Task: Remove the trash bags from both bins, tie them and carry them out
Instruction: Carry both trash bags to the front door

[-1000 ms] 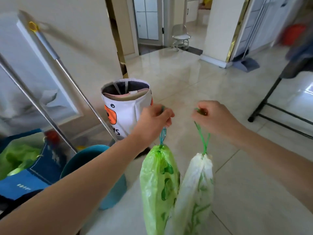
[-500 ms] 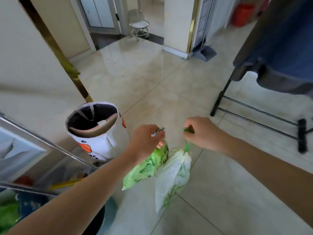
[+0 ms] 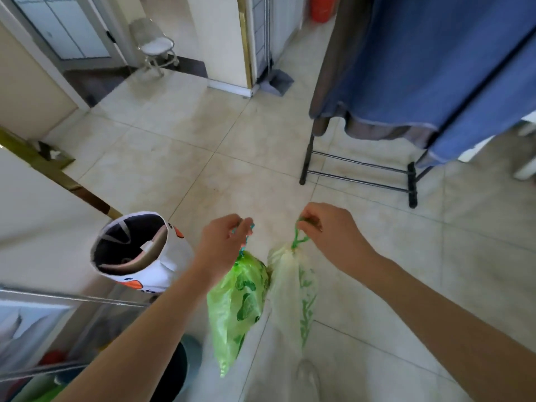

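Observation:
My left hand (image 3: pixel 223 242) grips the teal drawstring of a bright green trash bag (image 3: pixel 236 309), which hangs tied below it. My right hand (image 3: pixel 324 230) pinches the green drawstring loop of a whitish trash bag with green print (image 3: pixel 293 294). Both bags dangle side by side above the tiled floor, touching each other. The white fabric bin with orange marks (image 3: pixel 139 253) stands at my left with no bag in it. A second bin, blue and round (image 3: pixel 185 361), shows at the bottom, partly hidden by my left forearm.
A black metal rack (image 3: pixel 359 172) draped with blue cloth (image 3: pixel 429 65) stands at the right. A wall with a gold strip (image 3: pixel 61 175) runs along the left. Farther off are a white chair (image 3: pixel 153 47), a pillar (image 3: pixel 223 42) and a grey dustpan (image 3: pixel 275 79). Open tiled floor lies ahead.
The view has swung to the right and forward; the rack is closer. The bags have swung back from a slant and now hang straight down. Both hands keep their hold.

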`<state>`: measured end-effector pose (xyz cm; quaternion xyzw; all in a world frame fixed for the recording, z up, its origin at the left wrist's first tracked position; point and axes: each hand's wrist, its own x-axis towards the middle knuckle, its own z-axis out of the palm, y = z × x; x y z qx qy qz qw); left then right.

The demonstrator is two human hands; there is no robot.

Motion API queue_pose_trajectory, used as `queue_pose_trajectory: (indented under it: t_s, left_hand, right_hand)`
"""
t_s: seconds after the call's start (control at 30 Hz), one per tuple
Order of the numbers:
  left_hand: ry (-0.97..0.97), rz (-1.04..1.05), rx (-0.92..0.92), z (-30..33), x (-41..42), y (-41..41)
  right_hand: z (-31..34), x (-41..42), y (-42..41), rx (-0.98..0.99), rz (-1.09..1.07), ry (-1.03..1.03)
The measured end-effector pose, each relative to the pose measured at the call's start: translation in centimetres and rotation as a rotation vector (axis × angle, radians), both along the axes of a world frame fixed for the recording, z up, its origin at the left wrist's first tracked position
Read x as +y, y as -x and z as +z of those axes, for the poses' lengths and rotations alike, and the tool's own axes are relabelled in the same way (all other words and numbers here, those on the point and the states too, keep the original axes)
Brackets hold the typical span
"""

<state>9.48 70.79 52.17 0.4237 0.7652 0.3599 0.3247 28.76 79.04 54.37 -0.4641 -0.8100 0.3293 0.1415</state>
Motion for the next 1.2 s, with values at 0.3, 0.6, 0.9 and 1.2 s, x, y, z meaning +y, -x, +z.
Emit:
queue_pose_trajectory:
  t_s: [0.3, 0.6, 0.9, 1.2]
  left_hand:
    - [-0.046, -0.375, 0.265, 2.9, -1.1, -9.6]
    - [-0.028, -0.447, 0.140, 3.9, 1.0, -23.1]
    - [0.014, -0.541, 0.045, 3.2, 6.6, -37.2]
    - [-0.133, -0.793, 0.047, 2.2, 15.3, -51.6]
  right_hand:
    - [1.3, -4.6, -10.9, -0.011, -0.295, -0.006]
    - [1.5, -6.0, -23.9, -0.077, -0.473, 0.035]
    - [1.2, -4.4, -37.5, -0.150, -0.624, 0.014]
    - [0.4, -0.5, -51.0, -0.164, -0.899, 0.013]
